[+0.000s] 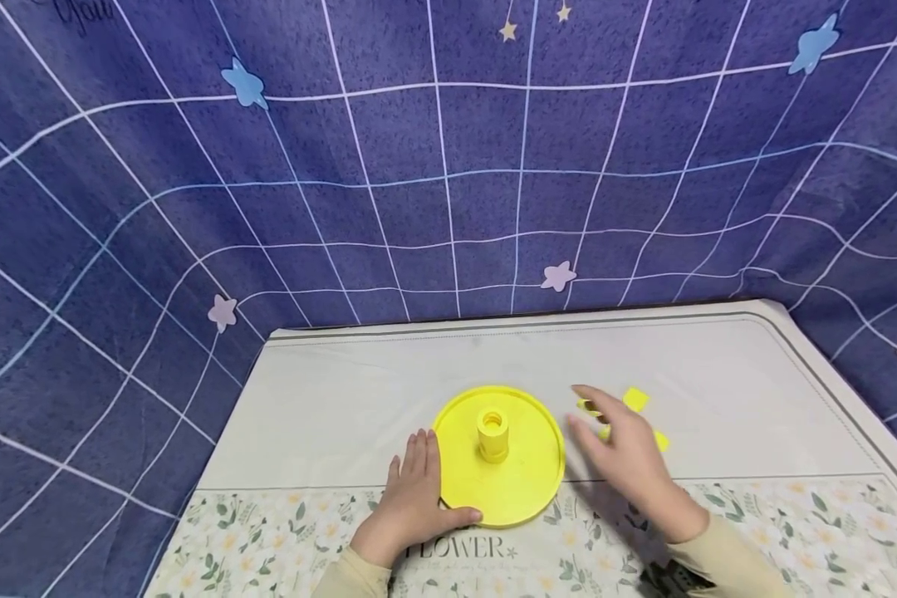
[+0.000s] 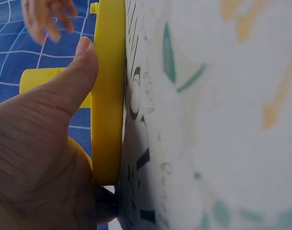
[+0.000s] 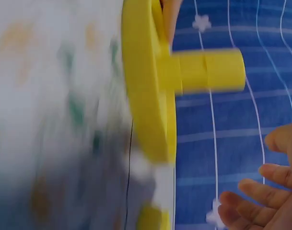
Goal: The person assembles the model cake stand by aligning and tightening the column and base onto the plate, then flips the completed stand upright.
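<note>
A round yellow disc with a raised rim (image 1: 526, 486) lies on the table, and a short yellow post (image 1: 493, 432) with a hollow top stands at its centre. My left hand (image 1: 414, 498) rests against the disc's near left edge, fingers straight along the rim and thumb spread over the front edge. In the left wrist view the thumb (image 2: 78, 72) lies on the rim. To the disc's right hovers my right hand (image 1: 628, 448), fingers loosely bent, holding nothing. Beneath and beyond it are several small yellow pieces (image 1: 635, 399), partly hidden by the hand.
The table cover is white (image 1: 344, 399) at the back and flower-printed (image 1: 269, 531) at the front. Behind and at both sides hangs a blue curtain (image 1: 478, 208) with grid lines and stars.
</note>
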Available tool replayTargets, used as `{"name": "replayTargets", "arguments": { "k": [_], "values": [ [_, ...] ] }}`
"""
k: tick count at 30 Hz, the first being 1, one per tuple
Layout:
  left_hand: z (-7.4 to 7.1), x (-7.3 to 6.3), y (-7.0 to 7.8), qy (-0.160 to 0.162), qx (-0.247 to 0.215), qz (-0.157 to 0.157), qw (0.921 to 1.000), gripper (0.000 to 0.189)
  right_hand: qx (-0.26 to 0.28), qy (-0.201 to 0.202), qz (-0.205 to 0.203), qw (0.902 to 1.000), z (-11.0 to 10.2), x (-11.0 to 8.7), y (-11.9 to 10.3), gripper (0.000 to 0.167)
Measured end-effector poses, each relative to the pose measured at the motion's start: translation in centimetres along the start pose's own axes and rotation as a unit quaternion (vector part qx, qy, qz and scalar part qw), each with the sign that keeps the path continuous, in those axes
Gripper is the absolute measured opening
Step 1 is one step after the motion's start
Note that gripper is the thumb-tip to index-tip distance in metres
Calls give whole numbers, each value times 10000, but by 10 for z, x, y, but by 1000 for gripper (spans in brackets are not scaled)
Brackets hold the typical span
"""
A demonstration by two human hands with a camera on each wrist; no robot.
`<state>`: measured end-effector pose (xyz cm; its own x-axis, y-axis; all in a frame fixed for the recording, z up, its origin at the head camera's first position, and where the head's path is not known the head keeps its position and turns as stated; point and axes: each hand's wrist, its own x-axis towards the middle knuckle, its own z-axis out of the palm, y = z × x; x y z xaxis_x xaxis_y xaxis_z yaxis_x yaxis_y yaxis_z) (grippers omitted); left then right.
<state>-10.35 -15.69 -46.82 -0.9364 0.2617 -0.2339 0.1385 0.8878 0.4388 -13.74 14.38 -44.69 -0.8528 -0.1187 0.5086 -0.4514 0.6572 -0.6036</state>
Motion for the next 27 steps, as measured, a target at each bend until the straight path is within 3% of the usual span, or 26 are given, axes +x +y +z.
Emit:
{"name": "replayTargets", "arguments": {
  "k": [3,6,12,17,22,27],
  "values": [
    [-1,-1,0,2,-27,-18,10000,131,-386,-9,329,9987,-19,-5,18,44],
    [-2,-2,1,8,-63,-15,10000,131,-937,-300,815,9918,-34,-10,33,45],
    [-2,-3,0,104,-69,80,9999,130,-1824,-1307,1526,9625,-50,-20,56,52],
    [-3,-2,0,147,-52,101,9998,130,-2137,-1665,1729,9470,-53,-20,63,44],
    [-3,-1,0,109,-95,104,9998,130,-1943,-1658,1722,9514,-56,-17,65,36],
    [-2,-1,-2,43,-85,84,9999,131,-1605,-1367,1486,9662,-58,-17,60,38]
  ]
}}
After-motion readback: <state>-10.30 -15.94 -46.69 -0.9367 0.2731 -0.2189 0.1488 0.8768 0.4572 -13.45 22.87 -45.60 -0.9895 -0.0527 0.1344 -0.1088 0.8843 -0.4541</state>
